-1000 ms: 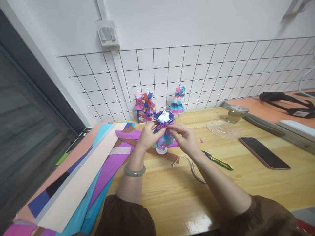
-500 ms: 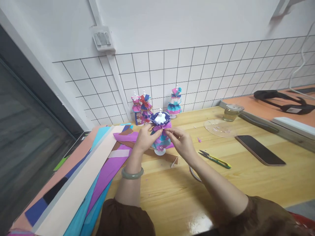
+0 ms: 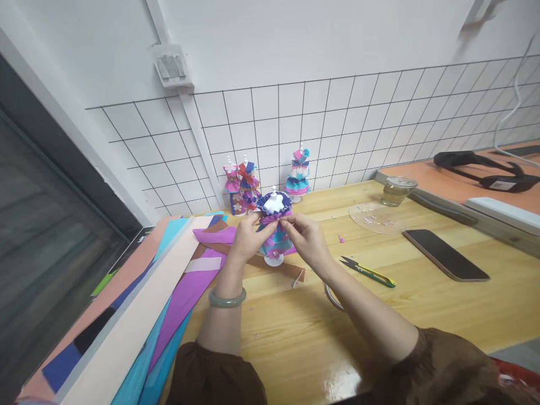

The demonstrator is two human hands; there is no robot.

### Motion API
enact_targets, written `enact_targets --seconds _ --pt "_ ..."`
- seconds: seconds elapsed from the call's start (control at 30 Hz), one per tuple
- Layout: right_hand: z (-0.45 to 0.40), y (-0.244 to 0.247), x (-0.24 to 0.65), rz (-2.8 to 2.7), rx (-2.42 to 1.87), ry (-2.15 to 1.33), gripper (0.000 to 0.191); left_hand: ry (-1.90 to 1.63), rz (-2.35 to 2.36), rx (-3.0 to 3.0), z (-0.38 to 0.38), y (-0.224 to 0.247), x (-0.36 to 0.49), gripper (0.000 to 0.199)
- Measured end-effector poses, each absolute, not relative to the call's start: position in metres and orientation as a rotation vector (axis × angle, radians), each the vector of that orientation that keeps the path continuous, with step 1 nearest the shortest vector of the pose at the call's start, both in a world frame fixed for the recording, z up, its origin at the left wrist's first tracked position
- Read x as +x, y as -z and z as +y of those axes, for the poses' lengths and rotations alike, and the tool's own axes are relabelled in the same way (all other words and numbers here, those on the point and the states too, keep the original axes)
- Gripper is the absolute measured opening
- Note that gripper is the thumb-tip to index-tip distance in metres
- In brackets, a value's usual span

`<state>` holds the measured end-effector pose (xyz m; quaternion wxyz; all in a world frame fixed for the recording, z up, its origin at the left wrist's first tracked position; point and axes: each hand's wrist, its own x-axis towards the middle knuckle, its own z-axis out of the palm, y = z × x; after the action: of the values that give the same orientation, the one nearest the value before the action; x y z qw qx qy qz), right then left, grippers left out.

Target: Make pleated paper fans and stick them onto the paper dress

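A small white mannequin (image 3: 275,203) stands upright on a round white base, with a dark blue pleated ruffle round its shoulders. Below that it wears a paper dress (image 3: 276,241) in turquoise and purple, with a purple gathered band at the waist. My left hand (image 3: 248,236) pinches the band from the left side, thumb across the front. From the right, my right hand (image 3: 307,239) pinches the same band between thumb and fingers. The fingertips of both hands nearly meet at the front and hide part of the band.
Coloured paper strips (image 3: 139,304) cover the left side. Dressed mannequins (image 3: 298,177) stand at the wall. Yellow-green snips (image 3: 369,272), a phone (image 3: 446,255), a clear round plate (image 3: 375,218), a lidded glass cup (image 3: 397,191) and a ring (image 3: 333,296) partly under my right forearm lie rightward.
My right hand has drawn slightly closer to the mannequin, its fingers more bunched. The purple band's right end sticks out less. The view has shifted slightly.
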<state>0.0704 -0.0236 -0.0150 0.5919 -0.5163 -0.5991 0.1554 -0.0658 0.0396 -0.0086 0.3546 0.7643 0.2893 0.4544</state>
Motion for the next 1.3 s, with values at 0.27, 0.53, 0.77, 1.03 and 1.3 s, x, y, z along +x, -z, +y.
enact_targets --seconds 0.27,0.53,0.77,1.03,1.3 --pt "-0.034 0.018 0.073 -1.084 -1.051 -0.72 0.025 -1.179 0.768 1.994 0.038 0.007 -0.065 0.027" --pt "-0.028 0.013 0.065 -1.15 -1.06 -0.663 0.024 -1.146 0.754 1.981 0.038 0.005 -0.066 0.03" --pt "-0.024 0.014 0.064 -1.191 -1.092 -0.548 0.023 -1.165 0.726 2.015 0.038 0.004 -0.066 0.025" --pt "-0.026 0.017 0.07 -1.018 -0.948 -0.862 0.022 -1.181 0.762 2.001 0.034 0.0 -0.064 0.024" --pt "-0.022 0.022 0.074 -0.887 -0.866 -1.034 0.023 -1.185 0.769 2.016 0.035 0.002 -0.064 0.024"
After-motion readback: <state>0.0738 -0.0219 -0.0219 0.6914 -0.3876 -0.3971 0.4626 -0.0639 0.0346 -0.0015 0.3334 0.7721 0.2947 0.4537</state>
